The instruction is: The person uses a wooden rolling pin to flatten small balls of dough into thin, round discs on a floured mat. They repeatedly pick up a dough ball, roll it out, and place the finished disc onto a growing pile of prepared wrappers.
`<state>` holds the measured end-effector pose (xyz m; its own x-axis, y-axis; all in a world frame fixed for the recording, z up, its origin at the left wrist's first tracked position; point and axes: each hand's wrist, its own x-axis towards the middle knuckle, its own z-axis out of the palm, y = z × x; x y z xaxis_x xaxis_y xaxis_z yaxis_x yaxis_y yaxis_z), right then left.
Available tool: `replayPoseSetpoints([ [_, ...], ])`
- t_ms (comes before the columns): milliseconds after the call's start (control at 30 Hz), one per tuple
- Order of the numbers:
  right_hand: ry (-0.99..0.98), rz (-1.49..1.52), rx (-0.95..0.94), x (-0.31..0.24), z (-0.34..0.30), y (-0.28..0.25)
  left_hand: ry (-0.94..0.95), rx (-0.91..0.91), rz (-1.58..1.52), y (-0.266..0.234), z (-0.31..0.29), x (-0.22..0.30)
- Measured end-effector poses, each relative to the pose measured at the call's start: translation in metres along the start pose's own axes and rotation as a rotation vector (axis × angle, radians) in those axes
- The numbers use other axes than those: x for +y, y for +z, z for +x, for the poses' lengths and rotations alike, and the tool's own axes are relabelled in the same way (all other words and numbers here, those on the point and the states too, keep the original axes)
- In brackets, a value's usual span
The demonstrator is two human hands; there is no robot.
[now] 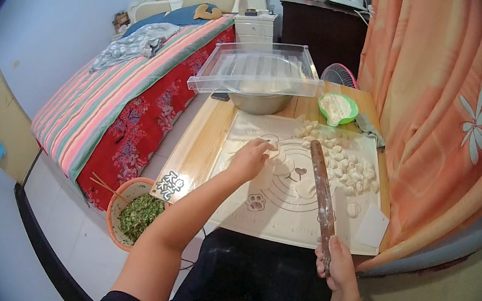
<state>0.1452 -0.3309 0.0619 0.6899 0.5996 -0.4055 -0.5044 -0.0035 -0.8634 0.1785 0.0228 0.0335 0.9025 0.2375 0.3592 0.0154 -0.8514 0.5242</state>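
My right hand (336, 265) is wrapped round the near end of a brown wooden rolling pin (321, 202), dusted with flour and raised at a slant over the mat. My left hand (250, 159) reaches over thin rolled dough wrappers (280, 167) on the left part of the mat; its fingers are partly stretched out, and the dough under them is partly hidden. The pale printed kneading mat (237, 218) covers much of the wooden table. Many small dough pieces (352, 169) lie in a heap at the right. One flattened piece (353, 210) sits apart, nearer me.
Behind the mat, a clear plastic drawer (289, 89) rests over a metal basin (260, 104). A green bowl of flour (338, 109) stands beside them. Low at the left is a basin of chopped green filling (141, 216) with chopsticks. An orange curtain (437, 116) hangs along the right side.
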Motion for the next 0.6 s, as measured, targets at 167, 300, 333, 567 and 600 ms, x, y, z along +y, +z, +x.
replayPoseSetpoints([
  [167, 0.006, -0.033, 0.032, -0.002, 0.003, -0.001, 0.044, -0.077, 0.292, 0.036, 0.037, -0.026],
  [300, -0.01, -0.058, 0.019, -0.005, 0.012, 0.0, 0.097, -0.028, 0.364, 0.041, 0.038, -0.029],
  [333, -0.026, -0.069, 0.01, -0.006, 0.014, 0.002, 0.127, 0.036, 0.268, 0.039, 0.035, -0.029],
  [567, -0.005, -0.104, -0.014, 0.002, 0.02, 0.007, 0.499, -0.344, 0.246, -0.014, -0.077, 0.01],
  [600, -0.003, -0.115, -0.024, 0.002, 0.02, 0.01, 0.471, -0.576, 0.338, -0.029, -0.089, 0.03],
])
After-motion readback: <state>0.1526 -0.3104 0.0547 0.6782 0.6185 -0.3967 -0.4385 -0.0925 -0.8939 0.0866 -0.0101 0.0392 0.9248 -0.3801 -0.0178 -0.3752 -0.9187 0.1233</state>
